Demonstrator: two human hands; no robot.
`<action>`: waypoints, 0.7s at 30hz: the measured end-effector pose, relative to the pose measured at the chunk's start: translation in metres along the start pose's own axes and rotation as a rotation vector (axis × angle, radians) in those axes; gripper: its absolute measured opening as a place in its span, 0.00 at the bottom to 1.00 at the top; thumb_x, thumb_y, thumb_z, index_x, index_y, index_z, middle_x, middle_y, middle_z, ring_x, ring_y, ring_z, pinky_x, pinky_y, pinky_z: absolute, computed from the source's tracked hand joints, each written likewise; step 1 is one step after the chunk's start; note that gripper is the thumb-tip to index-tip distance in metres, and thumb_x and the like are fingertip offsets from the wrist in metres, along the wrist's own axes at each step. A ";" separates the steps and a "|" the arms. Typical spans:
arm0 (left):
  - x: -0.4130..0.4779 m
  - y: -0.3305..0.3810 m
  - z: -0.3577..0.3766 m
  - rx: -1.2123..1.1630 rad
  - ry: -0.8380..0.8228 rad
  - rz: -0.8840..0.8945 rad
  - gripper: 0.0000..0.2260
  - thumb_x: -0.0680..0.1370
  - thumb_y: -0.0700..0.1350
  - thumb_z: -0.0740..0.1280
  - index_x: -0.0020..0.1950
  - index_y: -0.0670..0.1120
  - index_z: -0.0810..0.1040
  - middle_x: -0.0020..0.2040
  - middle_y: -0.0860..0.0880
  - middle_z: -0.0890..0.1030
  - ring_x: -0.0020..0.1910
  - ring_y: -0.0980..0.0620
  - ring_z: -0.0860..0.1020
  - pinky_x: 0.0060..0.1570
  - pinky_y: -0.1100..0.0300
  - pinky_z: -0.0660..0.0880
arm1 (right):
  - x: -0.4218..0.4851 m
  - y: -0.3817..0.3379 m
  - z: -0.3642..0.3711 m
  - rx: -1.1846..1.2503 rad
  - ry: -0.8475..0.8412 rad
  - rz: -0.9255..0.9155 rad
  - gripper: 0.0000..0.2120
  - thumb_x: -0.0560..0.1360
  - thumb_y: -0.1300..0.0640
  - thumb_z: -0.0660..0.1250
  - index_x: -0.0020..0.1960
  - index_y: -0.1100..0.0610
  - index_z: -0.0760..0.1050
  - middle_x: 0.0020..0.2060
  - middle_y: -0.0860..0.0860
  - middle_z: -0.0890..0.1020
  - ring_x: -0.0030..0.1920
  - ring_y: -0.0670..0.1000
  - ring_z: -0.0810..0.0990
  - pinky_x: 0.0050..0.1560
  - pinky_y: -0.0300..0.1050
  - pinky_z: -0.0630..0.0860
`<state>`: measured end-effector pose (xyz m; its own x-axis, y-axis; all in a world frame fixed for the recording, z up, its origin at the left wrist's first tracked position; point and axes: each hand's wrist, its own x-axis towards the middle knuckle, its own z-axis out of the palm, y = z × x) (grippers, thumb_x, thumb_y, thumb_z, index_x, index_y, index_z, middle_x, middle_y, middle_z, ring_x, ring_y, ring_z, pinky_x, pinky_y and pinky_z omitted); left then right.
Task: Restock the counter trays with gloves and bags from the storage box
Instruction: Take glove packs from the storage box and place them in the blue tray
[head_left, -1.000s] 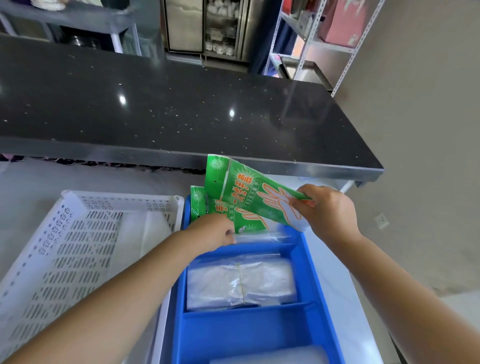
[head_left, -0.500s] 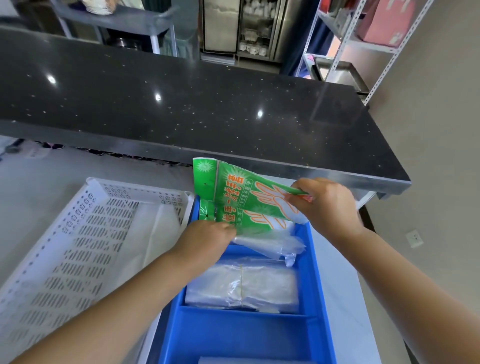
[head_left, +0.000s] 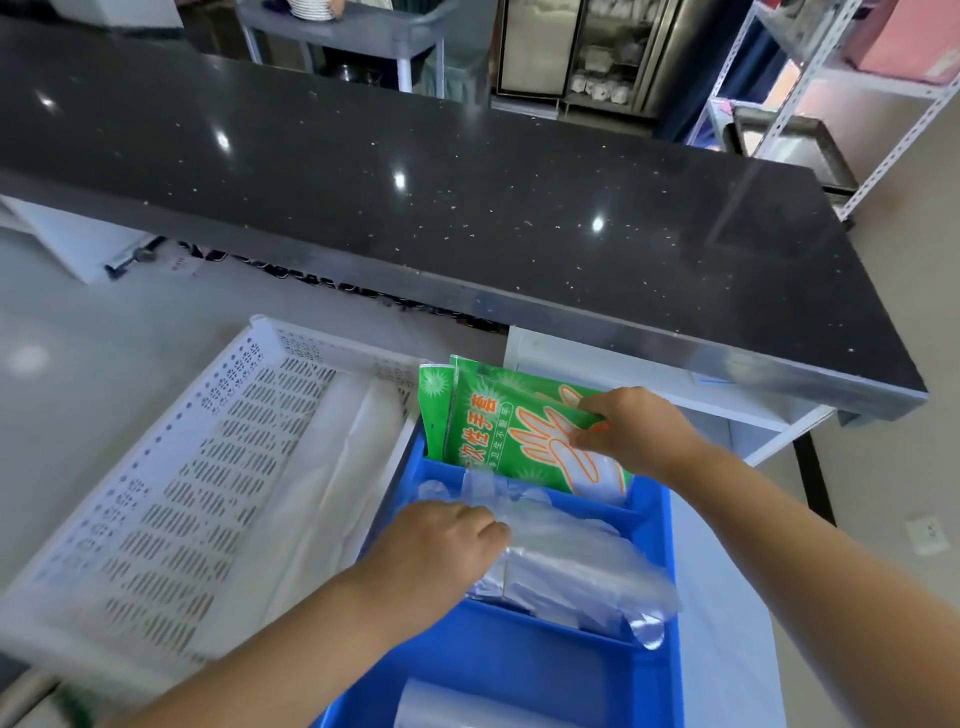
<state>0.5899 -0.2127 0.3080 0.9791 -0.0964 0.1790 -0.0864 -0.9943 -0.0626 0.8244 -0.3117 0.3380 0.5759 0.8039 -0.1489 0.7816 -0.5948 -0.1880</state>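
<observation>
A blue divided tray (head_left: 652, 670) lies in front of me on the white counter. Green packs of disposable gloves (head_left: 493, 431) stand upright in its far compartment. My right hand (head_left: 631, 434) grips the front green pack at its right edge, down inside that compartment. Clear plastic bags (head_left: 576, 566) fill the middle compartment and spill over its right rim. My left hand (head_left: 441, 545) rests on the left side of these clear bags, fingers curled onto them. Another clear pack (head_left: 441, 706) shows in the near compartment.
A white perforated basket (head_left: 171, 499) with a clear liner sits just left of the blue tray. A black raised countertop (head_left: 415, 197) overhangs the far side. Metal shelving (head_left: 810, 67) stands at the back right.
My right hand has lowered the green glove pack into the far compartment beside the others. My left hand has moved back from the green packs onto the clear bags.
</observation>
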 end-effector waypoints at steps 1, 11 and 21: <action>0.002 0.001 -0.001 -0.004 -0.007 -0.011 0.14 0.51 0.39 0.74 0.33 0.51 0.79 0.27 0.54 0.75 0.25 0.55 0.75 0.22 0.62 0.66 | 0.000 -0.001 0.003 -0.028 -0.004 0.004 0.14 0.72 0.44 0.67 0.51 0.52 0.79 0.43 0.55 0.83 0.43 0.58 0.79 0.41 0.48 0.76; 0.020 0.002 -0.009 -0.050 0.040 -0.098 0.14 0.52 0.40 0.76 0.33 0.51 0.80 0.27 0.53 0.77 0.24 0.54 0.75 0.20 0.64 0.66 | 0.007 -0.008 0.007 -0.147 0.169 -0.134 0.20 0.76 0.41 0.60 0.56 0.54 0.78 0.59 0.52 0.76 0.59 0.57 0.69 0.57 0.50 0.66; 0.019 -0.003 -0.010 -0.072 0.055 -0.115 0.15 0.51 0.40 0.78 0.34 0.51 0.82 0.27 0.54 0.78 0.24 0.56 0.76 0.20 0.65 0.70 | 0.011 -0.024 -0.001 -0.053 0.082 -0.135 0.16 0.80 0.53 0.56 0.45 0.61 0.79 0.47 0.59 0.74 0.44 0.61 0.76 0.41 0.50 0.73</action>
<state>0.6067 -0.2119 0.3215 0.9718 0.0185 0.2350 0.0112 -0.9994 0.0322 0.8119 -0.2887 0.3415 0.4810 0.8756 -0.0451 0.8634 -0.4820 -0.1492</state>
